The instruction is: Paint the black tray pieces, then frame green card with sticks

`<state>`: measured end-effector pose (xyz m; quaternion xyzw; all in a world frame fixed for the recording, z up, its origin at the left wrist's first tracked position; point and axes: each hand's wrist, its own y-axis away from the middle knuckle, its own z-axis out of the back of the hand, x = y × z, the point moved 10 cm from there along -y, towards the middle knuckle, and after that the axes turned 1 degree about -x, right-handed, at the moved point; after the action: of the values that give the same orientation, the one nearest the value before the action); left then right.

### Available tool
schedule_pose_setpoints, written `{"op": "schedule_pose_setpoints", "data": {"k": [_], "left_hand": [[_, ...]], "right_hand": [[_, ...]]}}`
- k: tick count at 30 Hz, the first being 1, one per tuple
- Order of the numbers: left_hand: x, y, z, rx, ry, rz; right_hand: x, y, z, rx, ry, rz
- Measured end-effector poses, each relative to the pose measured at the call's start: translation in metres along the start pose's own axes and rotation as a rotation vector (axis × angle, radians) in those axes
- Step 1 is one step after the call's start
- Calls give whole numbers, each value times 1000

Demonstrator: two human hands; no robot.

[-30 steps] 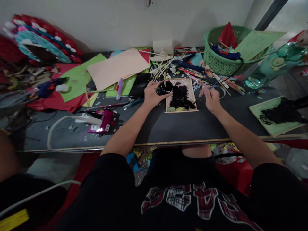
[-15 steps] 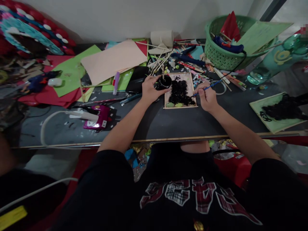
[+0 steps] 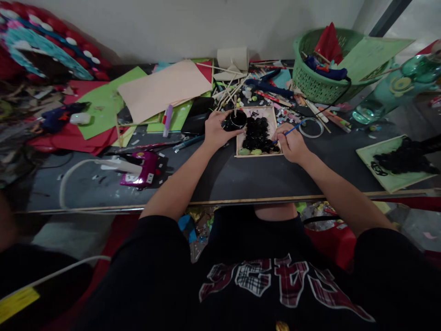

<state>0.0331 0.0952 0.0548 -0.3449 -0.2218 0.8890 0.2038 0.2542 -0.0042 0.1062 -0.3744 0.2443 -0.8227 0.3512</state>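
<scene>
My left hand is closed around a small cup of black paint, and a thin stick stands up out of it. A blue paintbrush is pinched in my right hand. Its tip reaches the lower right of a shallow framed panel lying on the table. Rounded lumps coated in glossy black cover most of the panel. Along its lower edge a few lumps still show green. The cup sits at the panel's upper left side.
A roll of tape lies right of the panel. A green basket and a green bottle stand at the back right. Further right lies a black-painted green board. Coloured paper and a purple glue gun are on the left.
My right hand and the brush have moved left and a little down over the panel, uncovering more of the tape roll. The left hand keeps its hold on the cup.
</scene>
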Motion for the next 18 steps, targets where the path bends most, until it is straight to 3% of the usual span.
{"op": "schedule_pose_setpoints", "data": {"k": [4,11,18], "left_hand": [[-1,0,0,3,-5,3],[-1,-1,-1,11,17,17],[2,-1,-3,0,34,23]], "right_hand": [[4,1,5,-34,2,38],[-5,4,11,-56,-21,-47],[3,4,8,-41,-39,8]]}}
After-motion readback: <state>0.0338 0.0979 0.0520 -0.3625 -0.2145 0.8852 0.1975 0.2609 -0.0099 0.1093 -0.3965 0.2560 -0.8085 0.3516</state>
